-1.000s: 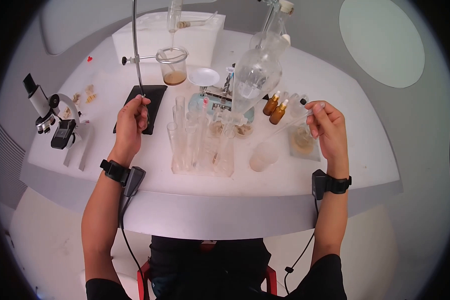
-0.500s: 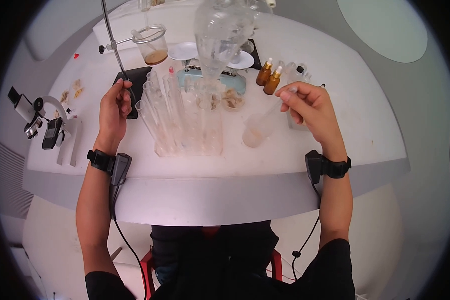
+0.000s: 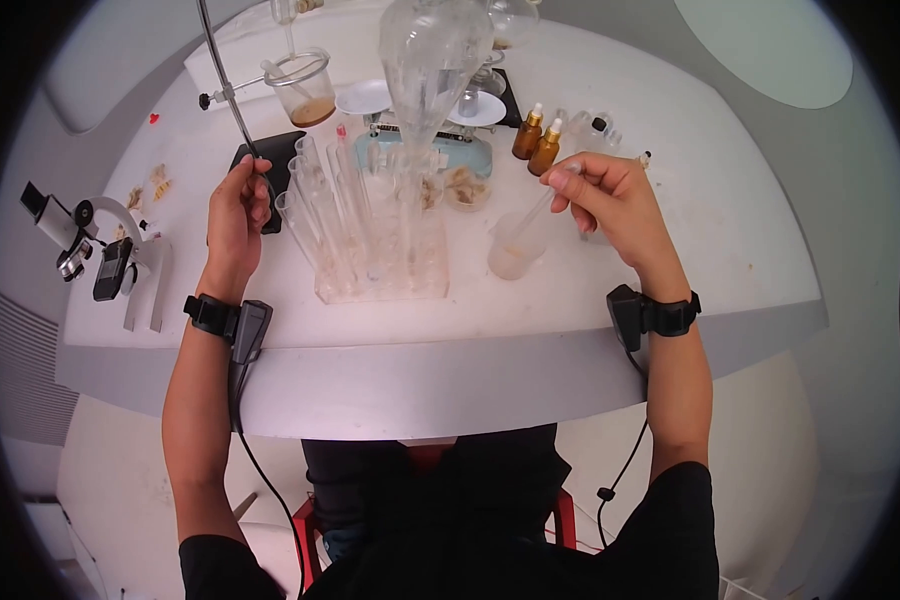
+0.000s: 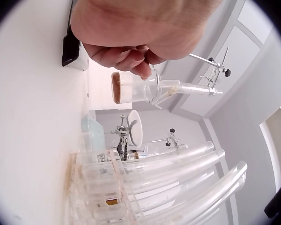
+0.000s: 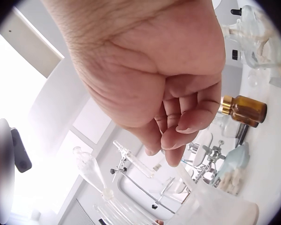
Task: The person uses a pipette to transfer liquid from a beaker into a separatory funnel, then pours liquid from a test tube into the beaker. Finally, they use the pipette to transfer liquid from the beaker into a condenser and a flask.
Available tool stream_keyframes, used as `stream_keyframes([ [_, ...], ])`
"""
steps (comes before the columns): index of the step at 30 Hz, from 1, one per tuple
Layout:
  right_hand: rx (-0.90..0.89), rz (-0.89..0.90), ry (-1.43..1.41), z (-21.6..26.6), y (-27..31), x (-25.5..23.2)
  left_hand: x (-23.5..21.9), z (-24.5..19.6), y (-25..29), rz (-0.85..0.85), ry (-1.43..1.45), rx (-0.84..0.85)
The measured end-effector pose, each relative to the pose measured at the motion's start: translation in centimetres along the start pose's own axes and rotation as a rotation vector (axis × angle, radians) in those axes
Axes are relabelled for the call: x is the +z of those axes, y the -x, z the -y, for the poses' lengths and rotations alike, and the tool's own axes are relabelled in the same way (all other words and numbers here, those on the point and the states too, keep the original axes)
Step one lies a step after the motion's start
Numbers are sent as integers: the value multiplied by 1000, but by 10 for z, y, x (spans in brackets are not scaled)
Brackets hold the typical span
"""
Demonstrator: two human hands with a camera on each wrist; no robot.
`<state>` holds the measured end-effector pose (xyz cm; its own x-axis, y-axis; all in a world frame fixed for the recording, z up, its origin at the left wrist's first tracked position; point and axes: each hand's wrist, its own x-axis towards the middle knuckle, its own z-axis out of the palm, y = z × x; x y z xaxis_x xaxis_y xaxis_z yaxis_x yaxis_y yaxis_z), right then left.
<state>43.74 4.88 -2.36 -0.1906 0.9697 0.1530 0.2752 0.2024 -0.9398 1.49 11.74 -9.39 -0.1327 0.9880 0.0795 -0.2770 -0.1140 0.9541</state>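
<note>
My right hand pinches a clear thin rod between thumb and fingers. The rod slants down to the left into a small frosted beaker; in the right wrist view it enters the beaker just past the fingertips. My left hand hovers with loosely curled fingers beside the metal stand rod, overlapping it near its black base. Nothing shows between the curled fingers of the left hand. The stand's ring holds a glass beaker with brown liquid.
A rack of tall test tubes stands between my hands. Behind it are a pear-shaped glass funnel and a pale blue balance. Two brown dropper bottles stand beyond my right hand. A microscope stands at far left.
My right hand has moved left and toward me, bringing the clear rod down into the frosted beaker. The head view has shifted. My left hand has stayed by the stand.
</note>
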Motion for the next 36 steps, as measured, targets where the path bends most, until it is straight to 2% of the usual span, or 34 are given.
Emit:
stream_keyframes([
  [25, -40, -80, -19, -10, 0, 6, -2, -3, 4, 27, 19, 10],
  [36, -43, -38, -20, -9, 0, 5, -1, -4, 5, 13, 27, -7],
])
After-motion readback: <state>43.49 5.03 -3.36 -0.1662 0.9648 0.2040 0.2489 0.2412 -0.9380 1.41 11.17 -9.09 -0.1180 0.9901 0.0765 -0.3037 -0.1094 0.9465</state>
